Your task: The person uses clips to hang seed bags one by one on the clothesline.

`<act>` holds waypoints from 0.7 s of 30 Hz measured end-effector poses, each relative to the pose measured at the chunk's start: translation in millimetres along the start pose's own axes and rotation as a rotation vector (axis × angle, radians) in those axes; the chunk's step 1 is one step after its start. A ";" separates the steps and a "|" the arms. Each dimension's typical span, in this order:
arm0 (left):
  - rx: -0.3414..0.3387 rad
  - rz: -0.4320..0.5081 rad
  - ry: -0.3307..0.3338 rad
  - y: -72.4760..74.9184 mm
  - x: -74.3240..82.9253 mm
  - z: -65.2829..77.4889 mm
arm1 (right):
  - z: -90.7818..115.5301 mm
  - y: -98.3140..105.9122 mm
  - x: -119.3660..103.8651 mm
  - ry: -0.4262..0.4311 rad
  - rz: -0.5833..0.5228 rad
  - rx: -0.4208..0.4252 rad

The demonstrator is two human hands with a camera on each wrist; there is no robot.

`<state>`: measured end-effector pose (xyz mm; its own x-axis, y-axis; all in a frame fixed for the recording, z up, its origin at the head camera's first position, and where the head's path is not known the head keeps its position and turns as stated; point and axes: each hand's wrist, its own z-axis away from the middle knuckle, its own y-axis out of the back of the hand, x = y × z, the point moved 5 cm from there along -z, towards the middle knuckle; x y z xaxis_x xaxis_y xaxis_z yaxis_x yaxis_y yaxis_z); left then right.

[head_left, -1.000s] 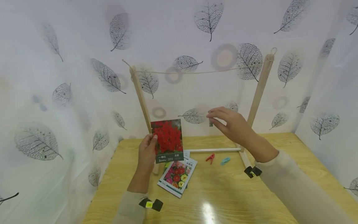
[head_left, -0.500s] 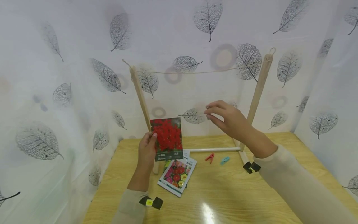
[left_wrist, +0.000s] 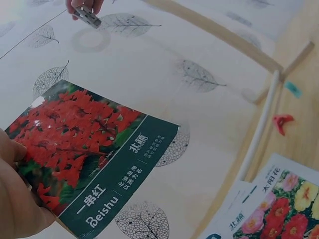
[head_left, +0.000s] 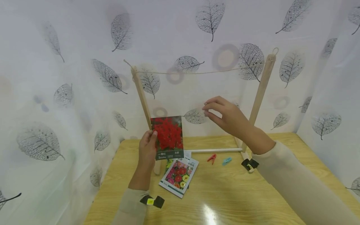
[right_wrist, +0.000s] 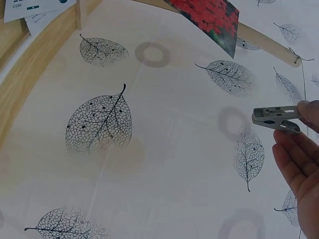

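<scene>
My left hand point(head_left: 147, 147) holds a seed packet point(head_left: 168, 136) upright by its left edge, the thumb lying across the front. Red flowers and a dark green band with writing show on the packet's face. In the right wrist view, a grey clothespin point(right_wrist: 275, 118) is pinched between the thumb and fingers of my right hand point(right_wrist: 301, 162). That hand is raised in the air to the right of the packet, below a thin string point(head_left: 197, 73) tied between two wooden posts. In the head view the fingers mostly hide the clothespin.
Other seed packets point(head_left: 180, 178) lie overlapping on the wooden table point(head_left: 225, 200). A red clothespin point(head_left: 212, 158) and a blue one point(head_left: 226, 161) lie by the white bar point(head_left: 213, 150) of the frame. The right post point(head_left: 261, 87) stands behind my right forearm.
My right hand has risen and shifted slightly left with the grey clothespin. The packet in my left hand has come up a little. The things on the table have stayed put.
</scene>
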<state>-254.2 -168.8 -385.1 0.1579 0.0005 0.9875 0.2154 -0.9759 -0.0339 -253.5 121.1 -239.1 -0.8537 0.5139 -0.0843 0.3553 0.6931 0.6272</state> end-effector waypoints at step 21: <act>-0.008 0.041 -0.043 0.9 27.5 -7.3 | -37.1 7.1 -18.7 0.070 -0.020 -0.010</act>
<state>-256.7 -171.3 -356.8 0.2073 -0.0305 0.9778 0.2002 -0.9770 -0.0729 -249.2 97.7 -204.4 -0.8851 0.4634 -0.0428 0.3346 0.6977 0.6334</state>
